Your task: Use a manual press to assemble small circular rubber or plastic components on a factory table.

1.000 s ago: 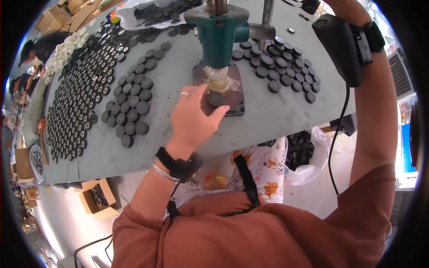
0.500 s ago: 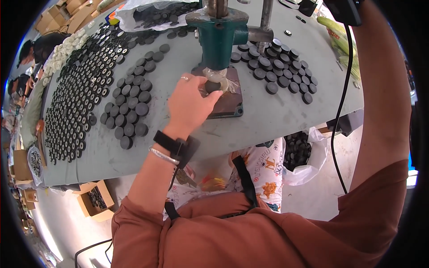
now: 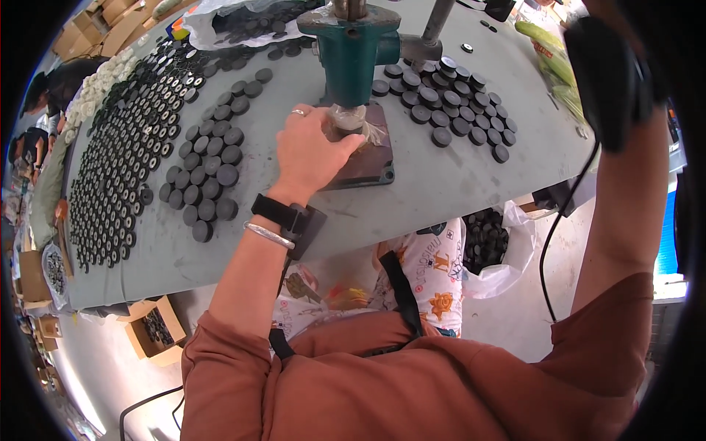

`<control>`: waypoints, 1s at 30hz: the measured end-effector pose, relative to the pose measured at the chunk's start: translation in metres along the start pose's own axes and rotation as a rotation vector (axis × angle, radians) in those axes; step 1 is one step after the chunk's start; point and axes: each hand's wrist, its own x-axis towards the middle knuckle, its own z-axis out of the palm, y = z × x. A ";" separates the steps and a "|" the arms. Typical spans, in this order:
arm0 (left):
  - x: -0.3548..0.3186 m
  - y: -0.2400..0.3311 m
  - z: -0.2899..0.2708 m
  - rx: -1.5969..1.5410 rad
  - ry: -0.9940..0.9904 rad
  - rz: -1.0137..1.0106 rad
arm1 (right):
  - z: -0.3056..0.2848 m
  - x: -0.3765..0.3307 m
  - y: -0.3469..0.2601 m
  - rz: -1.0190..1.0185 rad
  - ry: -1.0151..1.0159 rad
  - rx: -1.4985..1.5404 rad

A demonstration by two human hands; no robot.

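My left hand (image 3: 312, 151) reaches to the base plate (image 3: 376, 158) of a green hand press (image 3: 351, 62). Thumb and forefinger curl round a round black disc (image 3: 335, 134), mostly hidden under the press's plastic-wrapped tip (image 3: 349, 119). Whether tip and disc touch is hard to tell. My right arm (image 3: 621, 198) is raised at the far right, a dark device (image 3: 607, 84) blurred at its wrist. Beyond the device, my right hand (image 3: 607, 10) is smeared and cut off at the top edge, so its fingers and any grip are hidden.
Thick black discs (image 3: 213, 162) lie left of the press and more discs (image 3: 452, 106) to its right. Many black rings with pale centres (image 3: 121, 191) cover the table's left side. A white bag of black parts (image 3: 507, 272) sits below the table's edge; a cardboard box (image 3: 176, 323) stands lower left.
My right arm has come down and bent, bringing its wrist device lower. The press tip now covers more of the disc. My left hand stays round it; the whole view has shifted slightly.
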 end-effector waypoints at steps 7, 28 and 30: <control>-0.032 -0.014 -0.031 -0.002 0.151 0.132 | -0.032 -0.097 0.016 -0.064 0.144 0.116; -0.087 -0.058 -0.094 0.738 -0.055 -0.154 | 0.031 -0.215 -0.016 -0.027 0.201 0.198; -0.087 -0.055 -0.095 0.683 -0.097 -0.063 | 0.020 -0.216 -0.014 0.047 0.124 0.238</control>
